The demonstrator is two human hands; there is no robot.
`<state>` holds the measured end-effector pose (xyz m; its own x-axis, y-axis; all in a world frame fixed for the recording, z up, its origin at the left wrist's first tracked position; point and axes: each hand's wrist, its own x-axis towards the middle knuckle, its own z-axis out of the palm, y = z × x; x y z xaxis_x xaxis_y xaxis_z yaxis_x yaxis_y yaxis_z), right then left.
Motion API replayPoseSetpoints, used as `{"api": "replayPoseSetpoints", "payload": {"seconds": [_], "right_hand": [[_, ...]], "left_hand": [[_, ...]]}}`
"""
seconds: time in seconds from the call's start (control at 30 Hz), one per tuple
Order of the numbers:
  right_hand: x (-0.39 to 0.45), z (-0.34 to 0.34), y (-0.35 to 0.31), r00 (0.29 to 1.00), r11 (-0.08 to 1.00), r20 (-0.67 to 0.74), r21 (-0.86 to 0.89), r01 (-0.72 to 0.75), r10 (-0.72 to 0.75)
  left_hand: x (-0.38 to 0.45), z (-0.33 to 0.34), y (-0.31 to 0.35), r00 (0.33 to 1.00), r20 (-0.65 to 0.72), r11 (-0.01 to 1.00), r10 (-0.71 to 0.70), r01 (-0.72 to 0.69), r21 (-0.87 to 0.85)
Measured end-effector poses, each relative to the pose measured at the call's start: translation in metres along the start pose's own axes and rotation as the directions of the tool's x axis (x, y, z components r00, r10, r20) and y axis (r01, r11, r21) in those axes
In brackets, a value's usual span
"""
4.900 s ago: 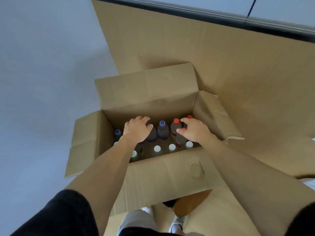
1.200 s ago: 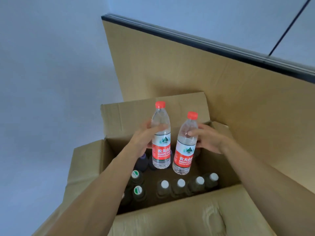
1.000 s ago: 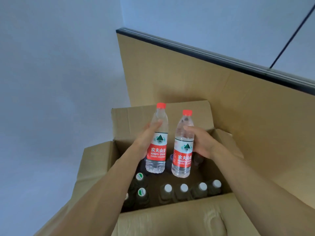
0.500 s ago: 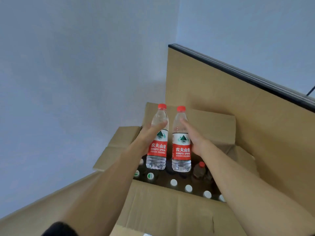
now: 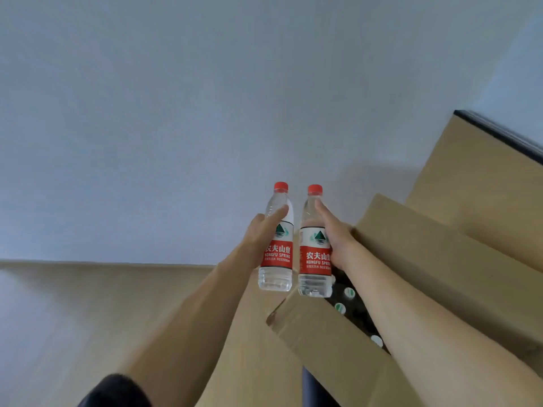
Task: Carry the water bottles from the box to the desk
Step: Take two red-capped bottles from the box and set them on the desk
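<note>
Bottles were up in the air, one in each hand, standing straight with their red caps on top. The left hand (image 5: 266,230) held the left bottle (image 5: 276,248) with its fingers curled round the label. The right hand (image 5: 335,239) held the right bottle (image 5: 315,251) the same way. The two bottles were just beside each other, maybe touching. The box (image 5: 338,342) sat at 4 o'clock from them, open, with more bottles' caps (image 5: 340,307) showing inside. The bench was not in sight that I could tell.

The bottles could bump each other and slip, since they were smooth and full of water. A low swing could knock one on the box flap below. A dropped bottle might roll away on the floor (image 5: 73,318).
</note>
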<state>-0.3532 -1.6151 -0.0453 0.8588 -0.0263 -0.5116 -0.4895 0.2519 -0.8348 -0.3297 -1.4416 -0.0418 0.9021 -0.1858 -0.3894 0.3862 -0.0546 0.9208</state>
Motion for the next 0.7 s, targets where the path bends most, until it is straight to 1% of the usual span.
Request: {"api": "replayPoseSetpoints", "payload": {"seconds": [0.07,0.2,0.37,0.53,0.63,0.7], "right_hand": [[0.008,0.040,0.002,0.998,0.999,0.059,-0.036,-0.009,0.011],[0.023,0.127,0.014,0.986,0.995,0.167,-0.093,0.024,-0.008],[0.033,0.241,0.036,0.955,0.978,0.289,-0.207,-0.004,0.065],[0.032,0.352,0.060,0.887,0.953,0.437,-0.303,-0.010,0.149],[0.028,0.412,0.076,0.829,0.937,0.522,-0.349,-0.005,0.199],[0.025,0.447,0.087,0.774,0.926,0.590,-0.378,0.011,0.231]], "left_hand": [[-0.007,-0.039,-0.002,0.997,-0.073,0.999,-0.011,0.008,-0.039],[-0.026,-0.121,-0.011,0.981,-0.194,0.995,-0.021,0.002,-0.097],[-0.058,-0.231,-0.022,0.944,-0.329,0.980,-0.011,-0.054,-0.190],[-0.096,-0.334,-0.030,0.917,-0.398,0.963,-0.021,-0.088,-0.254],[-0.121,-0.390,-0.038,0.906,-0.421,0.956,-0.037,-0.090,-0.278],[-0.138,-0.423,-0.045,0.891,-0.451,0.954,-0.048,-0.093,-0.284]]}}
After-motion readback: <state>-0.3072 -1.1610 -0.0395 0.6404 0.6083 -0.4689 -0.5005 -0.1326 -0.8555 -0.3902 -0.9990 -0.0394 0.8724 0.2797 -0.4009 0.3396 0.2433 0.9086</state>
